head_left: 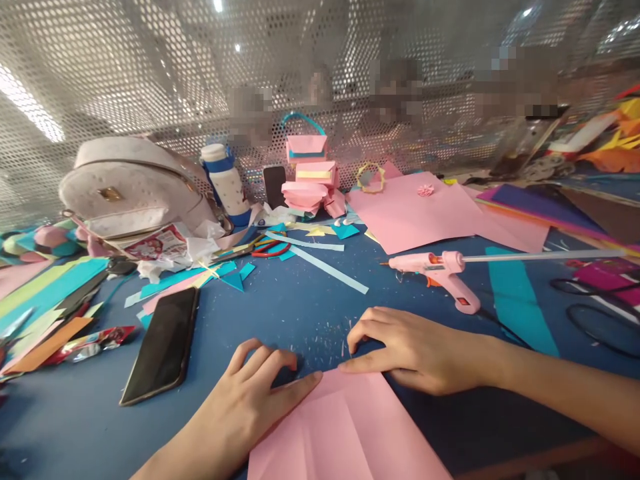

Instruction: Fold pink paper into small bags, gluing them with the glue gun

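A creased sheet of pink paper lies at the near edge of the blue table, with fold lines running along it. My left hand is at its far left corner, thumb pressed on the edge and fingers curled. Across from it, my right hand has its thumb at the far right part of the same edge, its other fingers bent beyond the paper. The undersides of both hands are hidden. A pink glue gun with a long clear glue stick rests just beyond my right hand.
To the left lie a smartphone and coloured paper strips. Further back stand a pale backpack, a bottle and folded pink paper boxes. Large pink sheets, scissors and a black cable also lie around.
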A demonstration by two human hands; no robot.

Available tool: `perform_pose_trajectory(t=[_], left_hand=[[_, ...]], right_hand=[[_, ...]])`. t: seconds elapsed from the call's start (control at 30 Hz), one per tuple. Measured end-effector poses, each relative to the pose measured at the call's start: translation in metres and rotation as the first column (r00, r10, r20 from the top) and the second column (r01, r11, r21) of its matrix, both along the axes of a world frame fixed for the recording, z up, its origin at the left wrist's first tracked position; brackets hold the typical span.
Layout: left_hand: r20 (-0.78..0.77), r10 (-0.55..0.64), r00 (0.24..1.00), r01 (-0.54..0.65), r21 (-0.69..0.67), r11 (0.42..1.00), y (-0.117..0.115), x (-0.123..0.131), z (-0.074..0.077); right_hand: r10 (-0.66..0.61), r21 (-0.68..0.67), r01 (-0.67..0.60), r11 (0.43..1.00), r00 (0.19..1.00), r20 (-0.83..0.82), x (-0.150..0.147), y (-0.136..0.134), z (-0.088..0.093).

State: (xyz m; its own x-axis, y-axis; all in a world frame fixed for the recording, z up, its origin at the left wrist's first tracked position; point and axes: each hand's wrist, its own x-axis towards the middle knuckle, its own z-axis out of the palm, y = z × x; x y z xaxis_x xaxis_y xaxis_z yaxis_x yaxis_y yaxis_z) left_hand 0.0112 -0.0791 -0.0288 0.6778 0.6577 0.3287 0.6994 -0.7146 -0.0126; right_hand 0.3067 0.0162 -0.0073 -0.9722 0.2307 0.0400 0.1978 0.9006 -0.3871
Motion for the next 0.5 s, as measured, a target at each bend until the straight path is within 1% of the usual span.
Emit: perform_pose_trajectory(t=[0.1,0.17,0.23,0.3,0.4,0.47,0.5], left_hand=[[-0.050,0.000,0.999,-0.001,-0.008,1.000,0.000,0.000,0.000],[-0.046,-0.007,0.999,0.007,-0.008,1.000,0.001,0.001,0.001],[-0.007,0.000,1.000,-0.001,-0.035,0.999,0.001,-0.001,0.002],[0.066,0.030,0.997,-0.024,-0.086,0.996,0.004,-0.005,0.003],[0.195,0.122,0.973,-0.078,-0.220,0.973,0.009,-0.015,0.002],[0.244,0.215,0.946,-0.116,-0.364,0.924,0.011,-0.022,-0.001],[0.260,0.288,0.922,-0.152,-0.439,0.886,0.011,-0.023,-0.004]], right_hand=[[-0.011,-0.011,0.011,1.000,1.000,0.006,-0.001,0.001,-0.001],[-0.018,-0.023,0.018,1.000,1.000,0.004,-0.001,0.001,-0.001],[-0.020,-0.041,0.020,0.999,1.000,-0.006,-0.002,0.001,-0.002],[-0.028,-0.066,0.026,0.998,0.999,-0.033,-0.002,0.002,-0.003],[-0.089,-0.106,0.078,0.991,0.990,-0.110,-0.001,0.003,-0.005],[-0.150,-0.144,0.127,0.981,0.976,-0.160,-0.001,0.003,-0.004],[-0.176,-0.157,0.150,0.976,0.969,-0.172,-0.002,0.003,-0.003]])
